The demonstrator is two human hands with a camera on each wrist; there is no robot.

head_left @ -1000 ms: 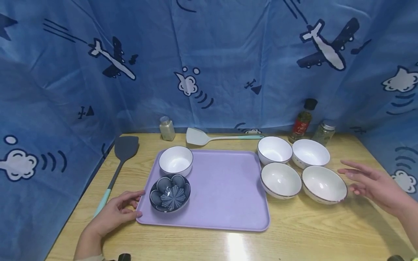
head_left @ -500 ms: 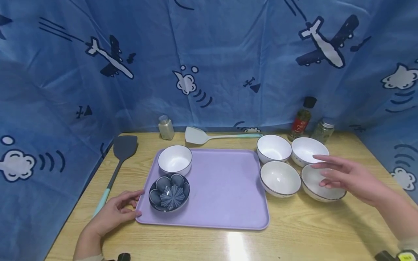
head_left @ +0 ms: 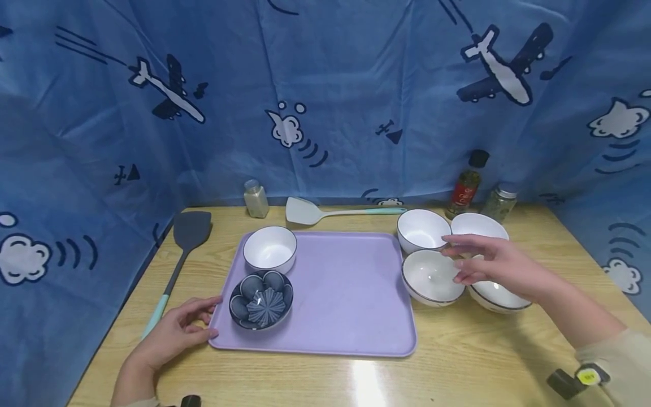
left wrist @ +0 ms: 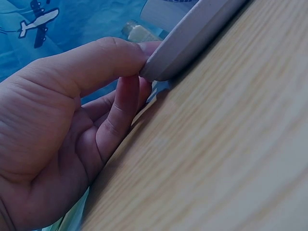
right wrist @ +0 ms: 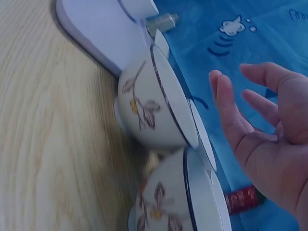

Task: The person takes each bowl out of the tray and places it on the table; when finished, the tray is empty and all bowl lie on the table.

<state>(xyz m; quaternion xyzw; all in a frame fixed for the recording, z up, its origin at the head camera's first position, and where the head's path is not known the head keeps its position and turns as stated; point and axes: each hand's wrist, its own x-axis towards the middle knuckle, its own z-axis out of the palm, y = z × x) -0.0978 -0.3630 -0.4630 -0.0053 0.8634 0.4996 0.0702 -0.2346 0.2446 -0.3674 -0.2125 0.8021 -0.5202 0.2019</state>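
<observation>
Left hand: you are gripping the left edge of the lilac tray, thumb at the rim and fingers curling beneath it.
Right hand: right of centre, you are holding it loose above the cream bowl, thumb and fingers apart; in the right wrist view your fingertips are hanging clear of the rims.
Tray's load: at its left end a white bowl is sitting upright, with a navy bowl standing just below it in the frame and showing a flower pattern inside.
Tray's lie: it is filling the middle of the frame, stretching rightward from your left grip, flat on the wooden table, its long axis running left to right.
Cream bowl: it is standing just beside the tray's right edge, below your right fingertips in the frame, its mouth facing up.
Bowl cluster: a back bowl, a far bowl and a sprigged bowl are standing upright around it, your right hand partly covering the last two.
Jars: at upper left of centre a small jar is holding pale contents; at upper right a red-labelled bottle is standing beside a silver-lidded jar.
Spatulas: at left a dark spatula is pointing its head up the frame; above the tray a pale spatula is pointing left.
</observation>
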